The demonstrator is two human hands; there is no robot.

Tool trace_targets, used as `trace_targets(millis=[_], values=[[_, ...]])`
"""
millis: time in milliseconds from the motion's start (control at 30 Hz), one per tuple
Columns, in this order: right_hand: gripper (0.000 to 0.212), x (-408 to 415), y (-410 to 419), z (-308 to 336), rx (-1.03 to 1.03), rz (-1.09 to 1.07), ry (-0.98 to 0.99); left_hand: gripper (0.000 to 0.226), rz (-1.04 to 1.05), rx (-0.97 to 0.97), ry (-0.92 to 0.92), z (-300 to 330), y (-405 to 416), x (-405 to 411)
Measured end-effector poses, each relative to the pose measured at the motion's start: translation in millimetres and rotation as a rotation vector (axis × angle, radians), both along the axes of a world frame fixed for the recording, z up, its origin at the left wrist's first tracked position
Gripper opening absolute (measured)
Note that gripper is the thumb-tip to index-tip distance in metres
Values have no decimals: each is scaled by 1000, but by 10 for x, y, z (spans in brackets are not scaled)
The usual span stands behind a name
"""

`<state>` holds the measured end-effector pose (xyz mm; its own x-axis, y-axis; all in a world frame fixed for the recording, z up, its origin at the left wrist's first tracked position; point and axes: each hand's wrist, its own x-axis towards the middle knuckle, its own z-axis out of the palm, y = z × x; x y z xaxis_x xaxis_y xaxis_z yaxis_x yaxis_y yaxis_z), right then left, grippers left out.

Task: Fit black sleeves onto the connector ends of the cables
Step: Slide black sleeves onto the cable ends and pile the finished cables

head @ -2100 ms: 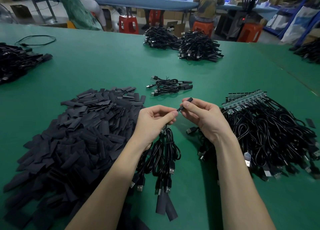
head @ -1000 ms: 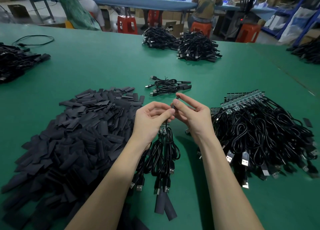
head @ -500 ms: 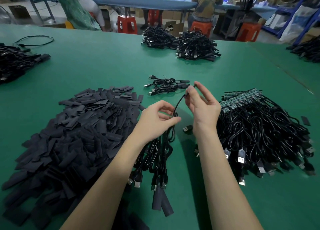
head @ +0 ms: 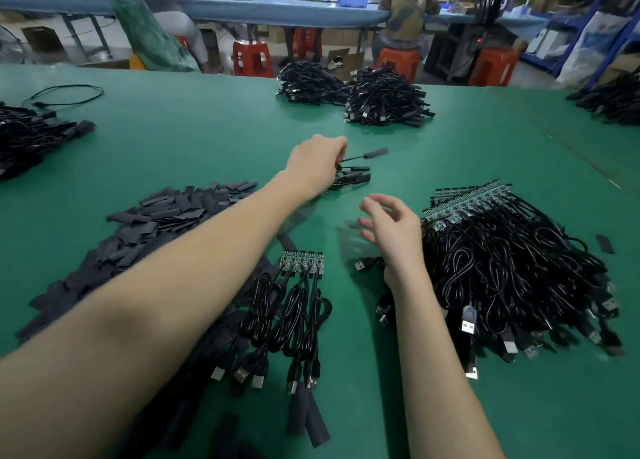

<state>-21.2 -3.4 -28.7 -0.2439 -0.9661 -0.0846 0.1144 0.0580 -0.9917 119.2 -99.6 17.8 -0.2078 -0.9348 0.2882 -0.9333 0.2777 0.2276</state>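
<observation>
My left hand reaches far forward and grips a cable whose sleeved end sticks out to the right, just above the small pile of sleeved cables. My right hand hovers with relaxed, spread fingers and holds nothing, at the left edge of the big heap of bare cables. A small bundle of cables with green circuit-board ends lies between my forearms. The pile of flat black sleeves spreads out on the left, partly hidden by my left arm.
The green table carries more cable heaps at the far centre, far left and far right. Two loose sleeves lie near the front. People sit on red stools beyond the table.
My left hand has carried the sleeved cable forward to the small finished pile. My right hand has let go of it, dropped back and opened. The small bundle now lies on the table.
</observation>
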Motion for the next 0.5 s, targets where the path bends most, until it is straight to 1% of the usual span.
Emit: trace_targets(millis=[67,100,167,233,300,333,400,433,500], values=[[5,11,1,-46,12,28,53,26,13,13,-212,-106,-112,-38],[5,14,0,-69,16,40,79,27,16,16,-275,-166,-156,-44],[3,25,3,-101,13,57,133,29,30,29,-317,-252,-232,-10],[2,28,4,-107,8,70,192,26,40,24,-304,-257,-277,40],[3,34,7,-103,11,92,249,28,48,-21,-221,-205,-243,86],[4,33,7,-101,13,109,284,30,53,-46,-140,-178,-180,112],[6,35,19,-98,14,158,390,29,64,-75,77,-174,43,191],[7,36,24,-92,7,192,473,25,62,-72,187,-203,195,239],[9,35,43,-77,-1,285,728,10,55,-50,351,-320,545,318]])
